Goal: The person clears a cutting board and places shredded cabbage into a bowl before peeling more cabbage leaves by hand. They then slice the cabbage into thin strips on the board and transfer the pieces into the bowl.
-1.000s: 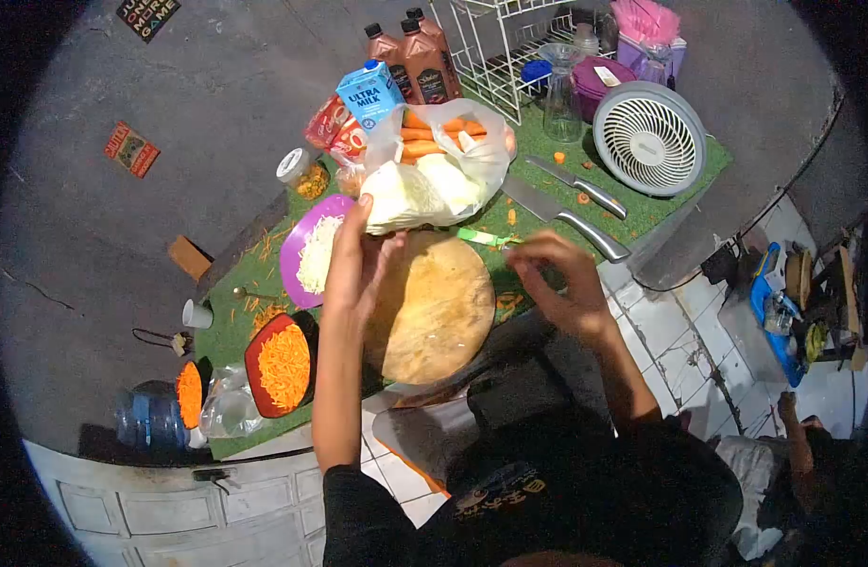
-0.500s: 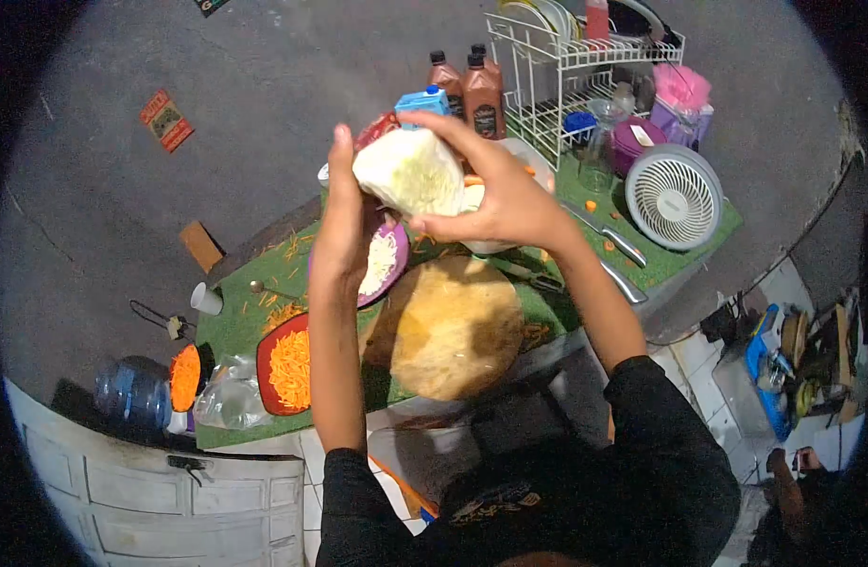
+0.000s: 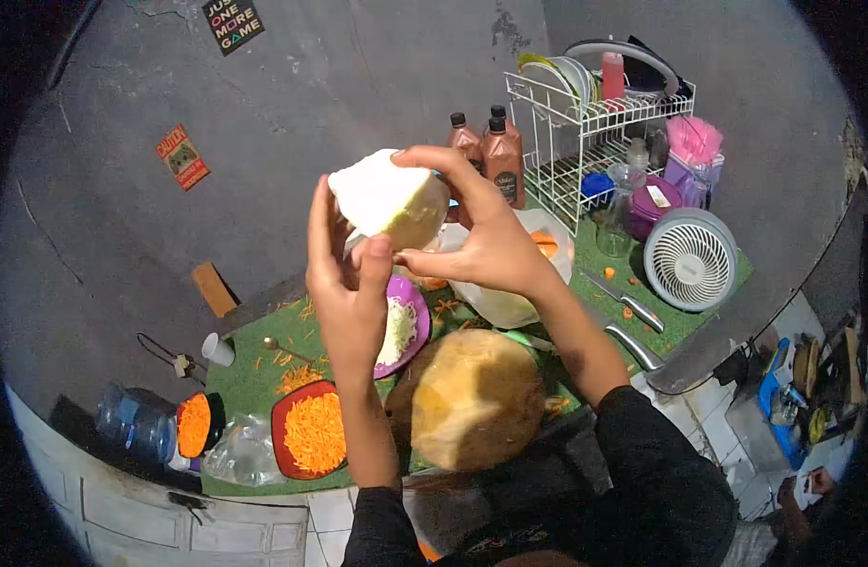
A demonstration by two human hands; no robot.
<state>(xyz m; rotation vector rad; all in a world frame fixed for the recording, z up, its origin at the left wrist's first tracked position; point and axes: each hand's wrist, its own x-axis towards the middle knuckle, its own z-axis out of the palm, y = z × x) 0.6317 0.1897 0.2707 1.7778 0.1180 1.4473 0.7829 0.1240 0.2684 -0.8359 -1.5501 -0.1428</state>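
Both hands hold up a pale white-green chunk of cabbage (image 3: 391, 198) above the table. My left hand (image 3: 344, 274) cups it from the left and below, thumb upright at its lower edge. On the other side, my right hand (image 3: 481, 227) grips it with fingers over the top and thumb underneath. Below them, a purple plate (image 3: 421, 312) carries white shreds, partly hidden by my left arm. A round wooden cutting board (image 3: 476, 402) lies nearer to me. Behind my right hand is a whitish bowl or bag (image 3: 505, 302) with orange pieces in it.
Grated carrot fills a red square plate (image 3: 311, 430), beside a clear plastic bag (image 3: 245, 452). Knives (image 3: 632, 345) lie at right near a grey fan (image 3: 691, 260). A white dish rack (image 3: 585, 123) and brown bottles (image 3: 503, 161) stand behind. Another person's hand (image 3: 816, 480) shows lower right.
The view has tilted upward, showing more wall. My hands have turned the cabbage chunk, so a brighter white side now faces up, and my left thumb has come round to its near edge.
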